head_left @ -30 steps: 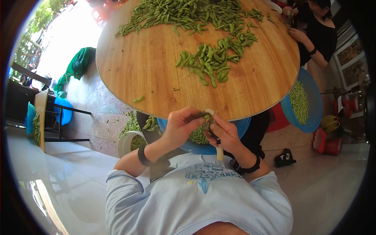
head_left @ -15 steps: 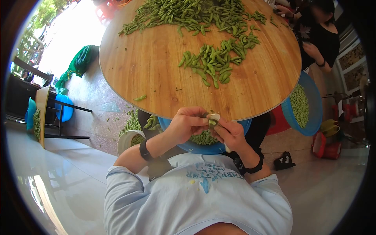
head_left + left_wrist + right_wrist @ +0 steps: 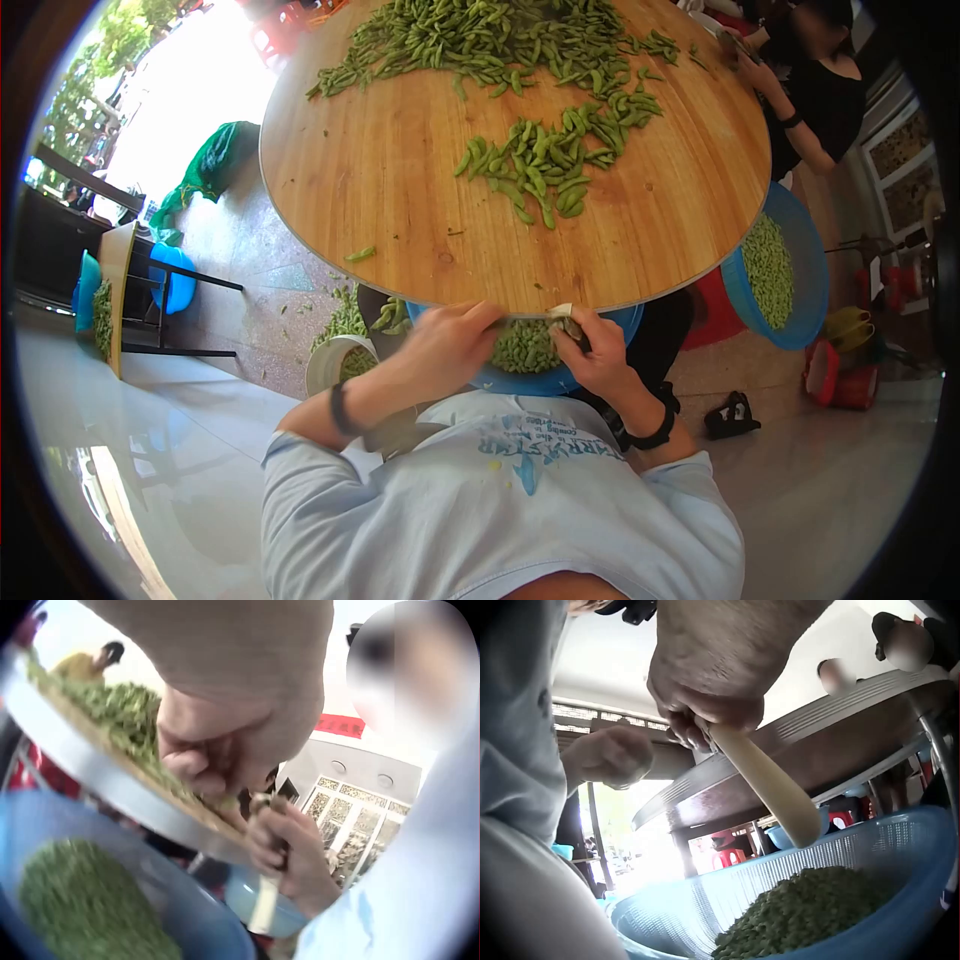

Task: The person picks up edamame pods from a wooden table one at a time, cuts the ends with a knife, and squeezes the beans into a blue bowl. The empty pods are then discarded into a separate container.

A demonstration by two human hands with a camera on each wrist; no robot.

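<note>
The left hand (image 3: 440,345) is over the left part of a blue basin (image 3: 547,382) by the table's near edge. Its fingers are curled in the left wrist view, and no pod shows between them. To its right, the right hand (image 3: 603,360) grips a tool whose pale handle (image 3: 769,787) sticks out below the palm in the right wrist view. Something white (image 3: 562,311) shows at that hand's thumb and forefinger. Shelled green beans (image 3: 525,347) lie in the basin below both hands.
Green pods (image 3: 545,160) lie in heaps on the round wooden table (image 3: 400,180). A second blue basin (image 3: 812,270) of beans stands at the right, near a seated person (image 3: 825,95). A pale bucket (image 3: 325,368) and scattered pods are on the floor at left.
The hands were together at a green pod; now they are apart. The left hand has moved left and down, the right slightly right and down with its tool.
</note>
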